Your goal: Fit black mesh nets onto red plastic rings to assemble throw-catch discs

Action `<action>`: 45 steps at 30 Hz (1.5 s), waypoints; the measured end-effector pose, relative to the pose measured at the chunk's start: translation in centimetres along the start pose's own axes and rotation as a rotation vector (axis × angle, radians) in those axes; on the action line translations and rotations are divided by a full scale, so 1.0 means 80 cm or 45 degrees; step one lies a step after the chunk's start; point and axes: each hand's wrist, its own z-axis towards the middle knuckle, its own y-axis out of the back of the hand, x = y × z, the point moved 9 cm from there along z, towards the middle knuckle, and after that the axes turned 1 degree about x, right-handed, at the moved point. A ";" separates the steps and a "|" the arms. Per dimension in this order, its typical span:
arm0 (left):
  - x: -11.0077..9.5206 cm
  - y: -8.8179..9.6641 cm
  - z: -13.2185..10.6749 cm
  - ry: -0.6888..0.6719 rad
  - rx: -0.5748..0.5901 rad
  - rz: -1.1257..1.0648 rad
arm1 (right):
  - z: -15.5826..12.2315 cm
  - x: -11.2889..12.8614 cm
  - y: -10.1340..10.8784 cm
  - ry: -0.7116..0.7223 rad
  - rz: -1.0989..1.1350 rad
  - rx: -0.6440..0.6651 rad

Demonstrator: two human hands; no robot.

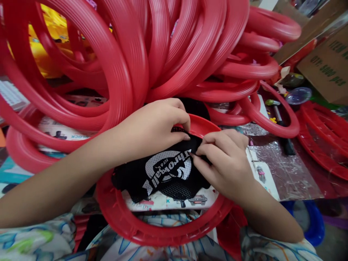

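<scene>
A black mesh fabric piece (168, 181) with white "Throwball" lettering lies across a red plastic ring (163, 237) in front of me. The ring's near side rests over my lap and its far rim shows between my hands. My left hand (165, 119) reaches over from the left, thumb and fingers pinched on the fabric's edge near that far rim. On the right, my right hand (223, 159) is closed on the same fabric by the rim, its fingertips curled together. Part of the ring is covered by the cloth and my hands.
Many red ribbed rings (187, 54) are piled up behind my hands. A dark-handled tool (285, 143) lies to the right, near flat red rings (326, 141). A cardboard box (326, 65) stands at the back right, and a blue ring (315, 224) sits lower right.
</scene>
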 end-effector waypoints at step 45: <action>0.017 -0.003 0.001 0.247 -0.043 -0.191 | 0.000 -0.016 0.015 -0.061 0.014 -0.165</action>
